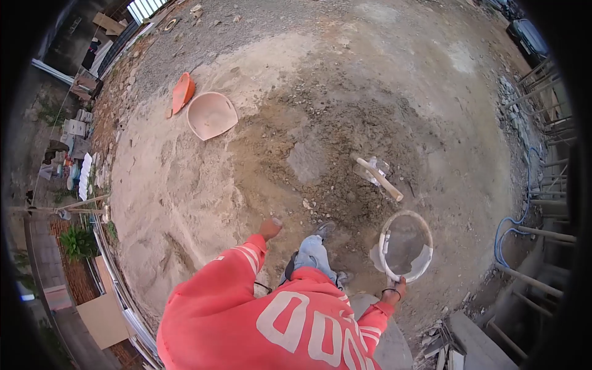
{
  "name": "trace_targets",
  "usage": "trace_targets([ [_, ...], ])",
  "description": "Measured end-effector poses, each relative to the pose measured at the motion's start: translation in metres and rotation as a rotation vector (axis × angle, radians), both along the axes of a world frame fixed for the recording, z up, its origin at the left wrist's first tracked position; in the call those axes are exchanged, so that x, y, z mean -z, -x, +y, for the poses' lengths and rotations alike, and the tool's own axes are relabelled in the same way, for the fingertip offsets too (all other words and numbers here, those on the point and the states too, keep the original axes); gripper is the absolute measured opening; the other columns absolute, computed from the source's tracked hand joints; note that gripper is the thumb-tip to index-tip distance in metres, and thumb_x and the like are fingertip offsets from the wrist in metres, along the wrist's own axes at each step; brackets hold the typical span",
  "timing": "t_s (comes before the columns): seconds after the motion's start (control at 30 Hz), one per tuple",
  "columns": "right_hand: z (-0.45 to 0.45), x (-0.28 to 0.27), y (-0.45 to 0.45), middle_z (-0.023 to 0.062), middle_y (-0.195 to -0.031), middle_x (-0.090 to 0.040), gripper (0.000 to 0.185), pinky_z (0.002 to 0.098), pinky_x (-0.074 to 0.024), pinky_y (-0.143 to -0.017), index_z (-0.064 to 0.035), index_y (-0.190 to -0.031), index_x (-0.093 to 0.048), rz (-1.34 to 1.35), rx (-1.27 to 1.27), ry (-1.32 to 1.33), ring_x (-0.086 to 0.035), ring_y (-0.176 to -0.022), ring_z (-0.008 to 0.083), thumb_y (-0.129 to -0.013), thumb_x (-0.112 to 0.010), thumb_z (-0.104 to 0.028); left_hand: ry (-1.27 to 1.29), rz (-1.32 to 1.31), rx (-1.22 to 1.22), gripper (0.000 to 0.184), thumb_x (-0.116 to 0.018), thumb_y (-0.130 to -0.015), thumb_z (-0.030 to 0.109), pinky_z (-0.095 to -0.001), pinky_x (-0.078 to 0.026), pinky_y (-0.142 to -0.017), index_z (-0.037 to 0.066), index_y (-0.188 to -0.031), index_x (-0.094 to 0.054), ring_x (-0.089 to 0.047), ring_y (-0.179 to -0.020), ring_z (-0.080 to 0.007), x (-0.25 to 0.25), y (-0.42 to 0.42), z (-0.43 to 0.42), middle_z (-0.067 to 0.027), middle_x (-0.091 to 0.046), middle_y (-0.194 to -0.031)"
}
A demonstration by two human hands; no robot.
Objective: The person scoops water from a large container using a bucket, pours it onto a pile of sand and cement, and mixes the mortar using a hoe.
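My right hand point(396, 292) is closed on the near rim of a round sieve point(420, 269), which has a pale rim and a see-through mesh. Out in front of my body, my left hand point(271, 228) hangs above the ground; its fingers are too small to make out clearly. Beyond the sieve, a wooden-handled tool point(381, 180) lies on a patch of dark, damp, gravelly soil point(345, 123). A patch of grey powder point(307, 161) shows on that soil.
A pale pink basin point(211, 115) and an orange basin point(182, 92) rest on the ground at the upper left. A blue hose point(501, 240) and wooden poles point(549, 233) line the right side. Boards point(102, 320) and a green plant point(76, 242) are at the left.
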State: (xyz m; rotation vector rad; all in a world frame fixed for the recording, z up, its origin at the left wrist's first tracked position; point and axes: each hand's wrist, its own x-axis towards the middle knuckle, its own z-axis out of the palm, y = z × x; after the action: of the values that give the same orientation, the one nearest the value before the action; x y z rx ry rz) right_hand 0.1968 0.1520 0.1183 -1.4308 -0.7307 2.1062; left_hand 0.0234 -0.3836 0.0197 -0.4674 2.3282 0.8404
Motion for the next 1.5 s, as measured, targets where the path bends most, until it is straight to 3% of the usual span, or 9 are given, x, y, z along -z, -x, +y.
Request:
trace_targets([
  [0.03,-0.004,0.007,-0.013,0.0197,-0.120,-0.059,0.039,0.0522,-0.0526,-0.095,0.0092,-0.122,-0.052,-0.143,0.071,-0.018,-0.060,-0.109,0.0337,-0.091,-0.062,-0.012,0.036,0.006,0.033,0.018,-0.068,-0.083,0.015,-0.0340,-0.055,-0.063,0.004,-0.097,-0.071,-0.070,-0.068,-0.0199,0.028,-0.005,-0.001,-0.0111,-0.072,-0.082],
  [0.13,-0.014,0.010,-0.032,0.0203,-0.101,-0.064,0.031,0.0468,-0.0593,-0.073,0.0117,-0.106,-0.061,-0.478,0.153,-0.086,-0.066,-0.084,0.0296,-0.083,-0.069,-0.007,-0.105,-0.024,-0.087,0.027,-0.068,-0.079,0.030,-0.0409,-0.055,-0.080,0.007,-0.092,-0.074,-0.071,-0.088,-0.0334,0.085,-0.021,0.008,-0.0174,-0.073,-0.090],
  [0.37,-0.017,-0.010,0.034,0.0151,-0.085,-0.065,0.025,0.0394,-0.0518,-0.061,0.0120,-0.088,-0.064,-0.903,-0.237,-0.428,-0.061,-0.068,0.0243,-0.076,-0.072,-0.009,-0.282,-0.047,0.039,0.023,-0.070,-0.078,0.027,-0.0412,-0.054,-0.079,0.009,-0.092,-0.075,-0.070,-0.088,-0.0311,0.016,0.020,0.071,-0.0151,-0.073,-0.092],
  [0.67,-0.014,0.014,0.032,0.0139,-0.106,-0.064,0.031,0.0505,-0.0596,-0.077,0.0021,-0.115,-0.058,-0.223,-0.001,-0.081,-0.065,-0.094,0.0302,-0.086,-0.065,-0.002,-0.209,0.016,0.102,0.022,-0.070,-0.080,0.024,-0.0395,-0.054,-0.079,0.008,-0.094,-0.075,-0.070,-0.086,-0.0307,0.010,0.055,0.068,-0.0145,-0.074,-0.091],
  [0.93,-0.023,0.012,-0.012,0.0176,-0.132,-0.054,0.043,0.0592,-0.0435,-0.106,0.0043,-0.127,-0.048,-0.083,0.023,0.063,-0.050,-0.124,0.0374,-0.089,-0.062,-0.011,-0.199,-0.019,0.075,0.020,-0.070,-0.078,0.020,-0.0399,-0.055,-0.078,0.007,-0.092,-0.074,-0.071,-0.084,-0.0295,-0.008,0.041,0.050,-0.0139,-0.074,-0.090],
  [1.13,-0.019,-0.006,-0.068,0.0190,-0.102,-0.063,0.028,0.0553,-0.0585,-0.080,0.0077,-0.105,-0.060,-0.547,0.086,-0.093,-0.065,-0.092,0.0348,-0.084,-0.067,-0.009,-0.205,-0.066,0.074,0.022,-0.070,-0.077,0.024,-0.0399,-0.055,-0.077,0.008,-0.091,-0.075,-0.071,-0.085,-0.0294,0.018,0.017,0.043,-0.0141,-0.074,-0.089],
  [1.17,-0.025,-0.011,-0.070,0.0179,-0.087,-0.065,0.024,0.0479,-0.0574,-0.065,0.0103,-0.091,-0.064,-0.542,0.096,-0.171,-0.065,-0.073,0.0305,-0.077,-0.072,-0.008,-0.221,-0.057,0.052,0.020,-0.069,-0.079,0.022,-0.0380,-0.054,-0.072,0.006,-0.090,-0.074,-0.070,-0.078,-0.0261,0.021,0.013,0.044,-0.0125,-0.073,-0.085],
  [1.33,-0.032,0.026,-0.035,0.0128,-0.078,-0.067,0.028,0.0401,-0.0501,-0.056,0.0119,-0.089,-0.067,-1.212,-0.255,-0.550,-0.063,-0.065,0.0219,-0.071,-0.076,-0.009,-0.171,-0.043,0.077,0.016,-0.068,-0.083,0.016,-0.0343,-0.053,-0.062,0.001,-0.086,-0.072,-0.068,-0.065,-0.0195,0.001,0.025,0.057,-0.0096,-0.071,-0.075],
  [1.5,-0.022,0.035,0.005,0.0095,-0.076,-0.065,0.019,0.0396,-0.0513,-0.058,0.0061,-0.089,-0.067,-0.860,-0.382,-0.561,-0.061,-0.063,0.0202,-0.077,-0.073,-0.007,-0.189,0.043,0.164,0.015,-0.068,-0.083,0.016,-0.0343,-0.053,-0.059,0.002,-0.087,-0.072,-0.068,-0.063,-0.0191,0.018,0.045,0.056,-0.0096,-0.072,-0.076],
])
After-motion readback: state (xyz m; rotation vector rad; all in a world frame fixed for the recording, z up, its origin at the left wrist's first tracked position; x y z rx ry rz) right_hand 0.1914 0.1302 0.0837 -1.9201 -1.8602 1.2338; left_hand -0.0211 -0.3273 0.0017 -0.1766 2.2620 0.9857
